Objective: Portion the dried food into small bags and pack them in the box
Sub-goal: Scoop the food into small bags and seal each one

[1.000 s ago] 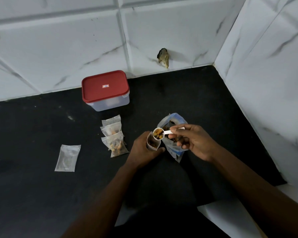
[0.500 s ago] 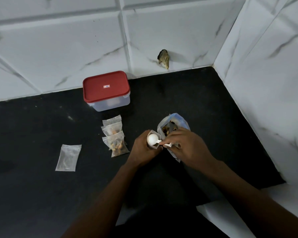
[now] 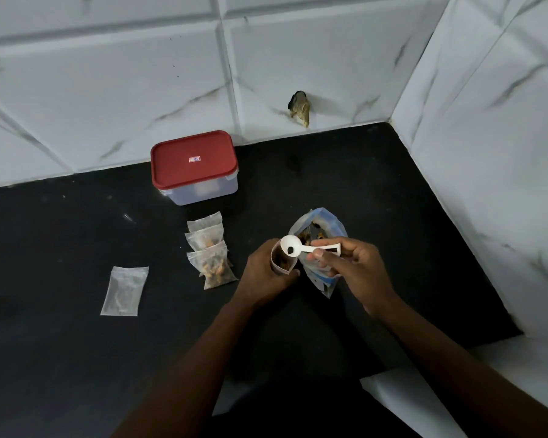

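The left grip [image 3: 266,275] curls round the small bag [image 3: 281,263] to keep its mouth open beneath the white scoop [image 3: 293,246], which the right grip [image 3: 353,263] pinches.

A black countertop [image 3: 76,358] meets white marble-veined wall tiles [image 3: 108,90] in a corner.

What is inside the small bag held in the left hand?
Brown dried food pieces show through the open mouth of the small bag. The left hand wraps its lower part, so its fill level is hidden.
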The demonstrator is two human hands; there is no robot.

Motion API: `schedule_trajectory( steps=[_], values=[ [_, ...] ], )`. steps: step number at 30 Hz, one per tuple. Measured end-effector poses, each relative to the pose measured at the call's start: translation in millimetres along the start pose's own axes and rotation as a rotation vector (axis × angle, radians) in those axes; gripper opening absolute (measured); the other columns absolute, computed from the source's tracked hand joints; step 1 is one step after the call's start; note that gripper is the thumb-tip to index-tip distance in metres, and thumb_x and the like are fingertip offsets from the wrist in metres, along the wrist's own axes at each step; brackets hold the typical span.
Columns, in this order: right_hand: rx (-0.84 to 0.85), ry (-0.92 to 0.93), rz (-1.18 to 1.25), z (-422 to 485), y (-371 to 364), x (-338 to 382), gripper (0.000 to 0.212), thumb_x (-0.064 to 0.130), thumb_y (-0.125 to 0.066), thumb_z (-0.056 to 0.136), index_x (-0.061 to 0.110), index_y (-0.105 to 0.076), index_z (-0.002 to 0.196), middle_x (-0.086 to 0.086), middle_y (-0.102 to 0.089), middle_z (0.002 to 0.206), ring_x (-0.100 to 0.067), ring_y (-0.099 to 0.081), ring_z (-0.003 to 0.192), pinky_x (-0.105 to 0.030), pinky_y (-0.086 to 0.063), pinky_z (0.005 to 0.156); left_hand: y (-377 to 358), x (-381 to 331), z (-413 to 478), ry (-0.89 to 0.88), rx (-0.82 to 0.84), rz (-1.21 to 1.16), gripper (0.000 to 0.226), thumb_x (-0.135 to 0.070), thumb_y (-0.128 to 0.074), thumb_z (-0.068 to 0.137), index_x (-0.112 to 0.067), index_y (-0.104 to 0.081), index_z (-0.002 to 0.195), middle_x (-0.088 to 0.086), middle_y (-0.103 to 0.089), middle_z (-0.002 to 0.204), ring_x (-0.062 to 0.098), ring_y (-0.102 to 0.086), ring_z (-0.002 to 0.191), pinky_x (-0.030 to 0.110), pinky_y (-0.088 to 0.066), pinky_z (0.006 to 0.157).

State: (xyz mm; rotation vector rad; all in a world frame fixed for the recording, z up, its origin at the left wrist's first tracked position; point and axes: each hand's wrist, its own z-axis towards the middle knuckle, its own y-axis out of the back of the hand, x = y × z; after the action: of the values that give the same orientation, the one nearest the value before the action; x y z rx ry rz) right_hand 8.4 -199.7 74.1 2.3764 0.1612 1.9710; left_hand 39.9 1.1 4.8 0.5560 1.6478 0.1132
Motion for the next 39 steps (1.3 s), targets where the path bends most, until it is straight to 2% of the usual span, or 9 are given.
schedule_trajectory(
  steps=[4, 8, 13, 17, 20, 26, 30, 35, 39],
  values=[
    [-0.021, -0.123, 0.165, 4, 7, -4, 0.021, 0.014, -0.066, 0.093, 0.012, -0.073, 0.113, -0.009, -0.078, 0.098, -0.022, -0.071, 0.089, -0.032, -0.057, 0.074, 0, -4, 1, 0.005, 0.004, 0.022, 0.049, -0.016, -0.083, 0.081, -0.043, -0.055, 0.111, -0.016, -0.063, 0.115, -0.004, -0.061, 0.106, 0.013, -0.046, 0.086],
    [-0.057, -0.076, 0.118, 9, 16, -5, 0.019, 0.012, -0.066, 0.094, 0.013, -0.073, 0.111, -0.005, -0.078, 0.097, -0.014, -0.073, 0.09, -0.024, -0.056, 0.071, 0, -4, 0, 0.015, -0.007, 0.02, 0.041, -0.018, -0.083, 0.082, -0.041, -0.058, 0.105, -0.012, -0.065, 0.109, -0.003, -0.063, 0.101, 0.017, -0.049, 0.083],
    [-0.183, 0.028, -0.311, 29, 35, -21, 0.017, 0.022, -0.071, 0.092, 0.023, -0.075, 0.109, 0.01, -0.076, 0.099, 0.0, -0.071, 0.095, -0.026, -0.059, 0.081, -1, -1, -3, 0.062, -0.038, -0.005, 0.04, -0.016, -0.082, 0.083, -0.038, -0.059, 0.106, -0.011, -0.066, 0.109, -0.002, -0.064, 0.098, 0.015, -0.05, 0.08],
    [-0.103, 0.086, -0.66, 53, 39, -32, 0.022, 0.028, -0.069, 0.093, 0.027, -0.073, 0.115, 0.01, -0.074, 0.106, 0.0, -0.068, 0.095, -0.029, -0.059, 0.085, -3, 2, -3, 0.102, -0.033, -0.012, 0.045, -0.013, -0.081, 0.084, -0.036, -0.06, 0.117, -0.011, -0.065, 0.115, -0.002, -0.064, 0.104, 0.018, -0.05, 0.085],
    [-0.037, 0.08, -0.823, 69, 30, -37, 0.026, 0.029, -0.068, 0.094, 0.029, -0.071, 0.12, 0.007, -0.072, 0.111, -0.005, -0.066, 0.099, -0.032, -0.058, 0.088, -4, 0, -2, 0.115, -0.009, -0.021, 0.05, -0.011, -0.078, 0.086, -0.043, -0.057, 0.118, -0.014, -0.064, 0.117, -0.011, -0.061, 0.105, 0.014, -0.048, 0.083],
    [0.187, 0.162, -1.049, 76, 22, -32, 0.02, 0.035, -0.06, 0.098, 0.038, -0.073, 0.114, 0.009, -0.071, 0.107, -0.008, -0.063, 0.097, -0.032, -0.056, 0.083, -4, -1, -1, 0.149, 0.004, -0.022, 0.049, -0.009, -0.078, 0.087, -0.039, -0.057, 0.119, -0.012, -0.067, 0.108, -0.011, -0.063, 0.097, 0.006, -0.049, 0.074],
    [0.331, 0.125, -1.085, 73, 40, -20, 0.019, 0.04, -0.063, 0.095, 0.041, -0.071, 0.112, 0.009, -0.065, 0.105, -0.007, -0.059, 0.097, -0.034, -0.055, 0.085, -4, 0, -1, 0.151, 0.007, -0.027, 0.049, -0.009, -0.077, 0.087, -0.038, -0.058, 0.121, -0.012, -0.068, 0.109, -0.011, -0.064, 0.097, 0.005, -0.049, 0.075],
    [0.157, 0.05, -0.83, 76, 59, -13, 0.018, 0.029, -0.069, 0.094, 0.03, -0.072, 0.111, 0.012, -0.071, 0.096, -0.002, -0.067, 0.089, -0.034, -0.058, 0.084, -3, 3, -1, 0.162, 0.016, -0.013, 0.046, -0.012, -0.079, 0.087, -0.037, -0.059, 0.12, -0.014, -0.068, 0.11, -0.011, -0.063, 0.098, 0.01, -0.049, 0.077],
    [0.09, 0.052, -0.844, 70, 54, -23, 0.021, 0.035, -0.065, 0.091, 0.026, -0.073, 0.109, 0.01, -0.072, 0.091, -0.001, -0.068, 0.082, -0.036, -0.061, 0.079, -3, 3, 2, 0.182, 0.051, 0.016, 0.048, -0.013, -0.08, 0.086, -0.039, -0.056, 0.119, -0.016, -0.065, 0.11, -0.011, -0.062, 0.098, 0.007, -0.048, 0.076]
  ],
)
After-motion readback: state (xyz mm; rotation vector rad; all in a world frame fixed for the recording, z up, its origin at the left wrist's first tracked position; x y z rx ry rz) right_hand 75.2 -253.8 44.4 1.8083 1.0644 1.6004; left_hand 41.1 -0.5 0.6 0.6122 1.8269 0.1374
